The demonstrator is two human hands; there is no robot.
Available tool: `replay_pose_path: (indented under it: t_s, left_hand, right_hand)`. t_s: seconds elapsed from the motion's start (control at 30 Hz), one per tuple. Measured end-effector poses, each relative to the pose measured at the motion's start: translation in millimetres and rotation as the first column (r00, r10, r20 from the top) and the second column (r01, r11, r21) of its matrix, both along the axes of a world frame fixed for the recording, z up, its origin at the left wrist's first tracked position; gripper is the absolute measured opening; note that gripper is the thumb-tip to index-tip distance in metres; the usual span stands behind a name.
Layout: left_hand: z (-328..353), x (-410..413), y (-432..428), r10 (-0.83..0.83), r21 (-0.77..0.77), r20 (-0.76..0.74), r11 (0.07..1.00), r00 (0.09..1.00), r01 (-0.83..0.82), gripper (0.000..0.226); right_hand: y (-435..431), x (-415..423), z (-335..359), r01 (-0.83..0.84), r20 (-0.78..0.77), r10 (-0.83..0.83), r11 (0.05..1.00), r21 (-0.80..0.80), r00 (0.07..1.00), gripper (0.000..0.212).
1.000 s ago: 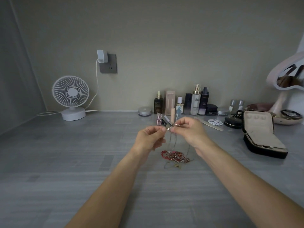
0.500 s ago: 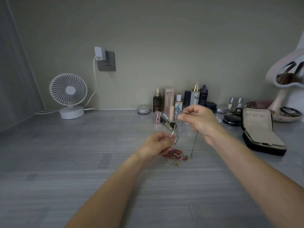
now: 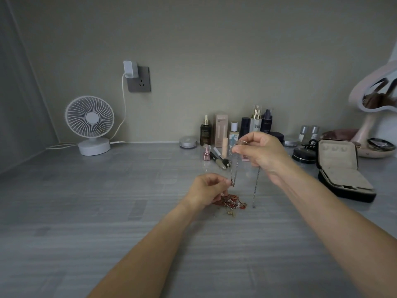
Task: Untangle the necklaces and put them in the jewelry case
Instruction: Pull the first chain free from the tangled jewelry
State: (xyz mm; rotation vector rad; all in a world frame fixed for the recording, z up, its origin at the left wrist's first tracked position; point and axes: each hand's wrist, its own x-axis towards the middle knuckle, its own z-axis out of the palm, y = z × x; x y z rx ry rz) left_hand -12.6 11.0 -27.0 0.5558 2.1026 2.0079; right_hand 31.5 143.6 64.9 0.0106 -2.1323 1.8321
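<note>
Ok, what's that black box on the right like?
The case is black outside with soft-looking beige lining. It stands open, lid upright, with three round bumps in the lid and flat trays in the base. It sits on the grey table, far right. No necklace shows inside.

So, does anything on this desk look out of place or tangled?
Yes. A knotted heap of red and gold necklaces lies on the desk, just by the left hand. A silver chain is stretched between both hands, with one end hanging loose from the right hand. Nothing else stands out.
</note>
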Motion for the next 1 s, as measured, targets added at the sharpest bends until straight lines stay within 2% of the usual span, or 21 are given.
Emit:
replay_pose_path:
  t_s: [0.13, 0.27, 0.47, 0.67, 0.73, 0.87, 1.0]
  left_hand:
    - [5.5, -0.7, -4.8, 0.093, 0.071, -0.034, 0.993, 0.995, -0.090, 0.014]
    - [9.8, -1.5, -5.7, 0.117, 0.227, 0.055, 0.966, 0.992, -0.127, 0.020]
    - [8.8, -4.5, -7.1, 0.141, 0.286, 0.079, 0.945, 0.987, -0.158, 0.019]
    - [9.6, -10.4, -10.1, 0.187, 0.408, 0.193, 0.878, 0.963, -0.252, 0.025]
    - [9.7, -11.5, -10.9, 0.218, 0.351, 0.183, 0.896, 0.959, -0.271, 0.027]
    - [3.5, -9.1, -6.0, 0.221, -0.002, -0.020, 0.975, 0.975, -0.221, 0.022]
    - [-2.7, -10.2, -1.6, 0.216, -0.079, -0.108, 0.971, 0.970, -0.225, 0.009]
  right_hand:
    - [5.5, -1.9, -0.7, 0.031, 0.009, -0.031, 0.999, 0.011, 0.999, 0.017]
    - [6.8, -1.8, -7.1, 0.021, 0.033, -0.022, 0.999, 0.035, 0.999, 0.018]
    - [10.7, -3.9, -17.4, 0.060, 0.062, -0.066, 0.994, 0.086, 0.996, 0.020]
    - [20.1, -7.7, -24.1, 0.126, 0.081, -0.138, 0.983, 0.134, 0.987, 0.016]
    - [21.1, -7.9, -24.4, 0.128, 0.079, -0.139, 0.983, 0.129, 0.987, 0.016]
    - [19.0, -8.6, -20.5, 0.083, 0.079, -0.098, 0.982, 0.167, 0.992, 0.015]
    - [16.7, -11.9, -11.5, 0.056, 0.056, -0.068, 0.979, 0.196, 0.996, 0.008]
